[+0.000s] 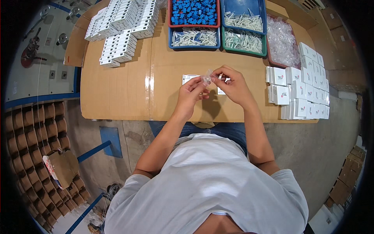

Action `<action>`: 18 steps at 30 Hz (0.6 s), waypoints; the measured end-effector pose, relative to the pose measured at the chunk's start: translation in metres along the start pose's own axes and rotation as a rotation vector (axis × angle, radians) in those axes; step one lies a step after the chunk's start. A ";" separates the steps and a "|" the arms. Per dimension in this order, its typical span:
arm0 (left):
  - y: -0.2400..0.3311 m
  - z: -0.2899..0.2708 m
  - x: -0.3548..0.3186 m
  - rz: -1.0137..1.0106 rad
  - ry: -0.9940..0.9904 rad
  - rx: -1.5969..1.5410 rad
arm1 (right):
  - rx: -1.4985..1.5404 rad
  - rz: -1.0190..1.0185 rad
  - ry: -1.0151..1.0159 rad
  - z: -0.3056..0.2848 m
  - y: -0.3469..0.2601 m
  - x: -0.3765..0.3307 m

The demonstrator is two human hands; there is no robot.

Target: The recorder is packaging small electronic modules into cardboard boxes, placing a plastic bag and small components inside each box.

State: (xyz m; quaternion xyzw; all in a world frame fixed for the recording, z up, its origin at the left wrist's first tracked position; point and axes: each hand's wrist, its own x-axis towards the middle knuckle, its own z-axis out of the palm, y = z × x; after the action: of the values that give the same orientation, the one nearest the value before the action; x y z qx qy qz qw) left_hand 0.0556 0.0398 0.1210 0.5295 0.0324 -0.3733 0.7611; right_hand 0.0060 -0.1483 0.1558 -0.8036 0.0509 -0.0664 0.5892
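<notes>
Over the cardboard-covered table (117, 89), a small clear plastic bag (207, 79) is held between my two hands. The fingers of my left hand (191, 93) pinch its lower left side, and a small pale item seems to be inside, too small to name. With thumb and forefinger, my right hand (233, 82) grips the bag's upper right part. Beneath the hands lies a white, flat box or card (188, 78), mostly hidden by them. Another white piece shows below the right hand's fingers; whether both are one thing I cannot tell.
Beyond the hands stand a red bin of blue plastic parts (194, 12), blue bins and a green bin (244, 50) of thin whitish pieces, and a reddish bin of clear bags (281, 41). White boxes are stacked at far left (120, 46) and at right (300, 93).
</notes>
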 end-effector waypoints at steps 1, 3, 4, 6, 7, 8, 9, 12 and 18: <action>0.000 -0.001 0.000 -0.035 0.003 -0.065 | -0.031 0.019 -0.028 -0.002 -0.001 0.000; 0.000 -0.002 0.000 -0.046 -0.003 -0.088 | -0.063 0.038 -0.056 -0.004 -0.002 0.000; 0.000 -0.002 0.000 -0.058 -0.009 -0.111 | -0.032 0.057 -0.040 -0.003 -0.002 -0.001; 0.000 -0.002 0.000 -0.049 -0.019 -0.135 | -0.001 0.076 -0.022 -0.002 0.000 -0.001; 0.000 -0.001 0.000 -0.041 -0.029 -0.158 | 0.074 0.070 0.006 0.000 0.003 -0.001; 0.000 -0.001 -0.001 -0.042 -0.031 -0.158 | 0.149 0.064 0.034 0.000 0.004 -0.001; 0.001 -0.001 -0.001 -0.025 -0.060 -0.198 | 0.149 0.064 0.033 0.000 0.004 -0.001; 0.002 0.001 -0.001 -0.004 -0.093 -0.204 | 0.075 0.057 0.011 -0.002 0.004 0.000; 0.007 -0.001 0.005 0.038 -0.099 -0.152 | 0.184 0.176 0.013 -0.002 -0.002 0.001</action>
State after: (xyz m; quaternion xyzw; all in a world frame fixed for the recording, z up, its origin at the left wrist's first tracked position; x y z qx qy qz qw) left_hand 0.0635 0.0390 0.1244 0.4518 0.0131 -0.3809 0.8066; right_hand 0.0067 -0.1495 0.1586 -0.7382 0.1187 -0.0241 0.6636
